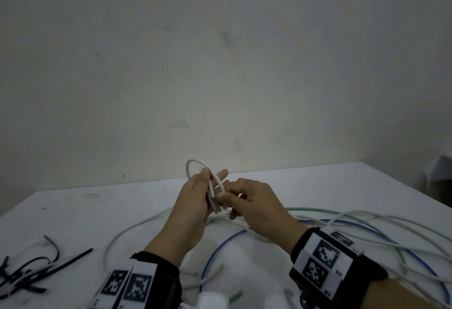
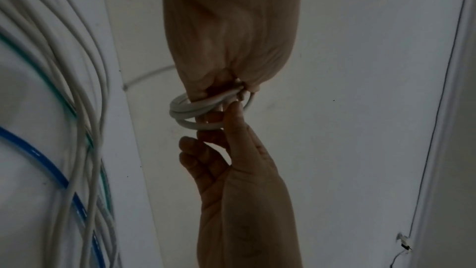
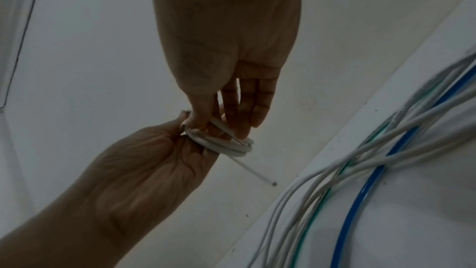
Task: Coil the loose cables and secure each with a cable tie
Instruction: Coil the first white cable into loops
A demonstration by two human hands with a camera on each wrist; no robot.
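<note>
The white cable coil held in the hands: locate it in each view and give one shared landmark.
Head: white cable coil centre, above the table, between the left hand and right hand.
Left wrist: coil centre, between both hands.
Right wrist: coil centre, between both hands.
Landmark: blue cable on the table.

Head view looks down; both wrist views, close, share the coil (image 2: 195, 109)

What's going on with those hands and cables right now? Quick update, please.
Left hand and right hand both grip a small white cable coil, raised above the table. No tie on it yet. Black cable ties wait at left.
</note>
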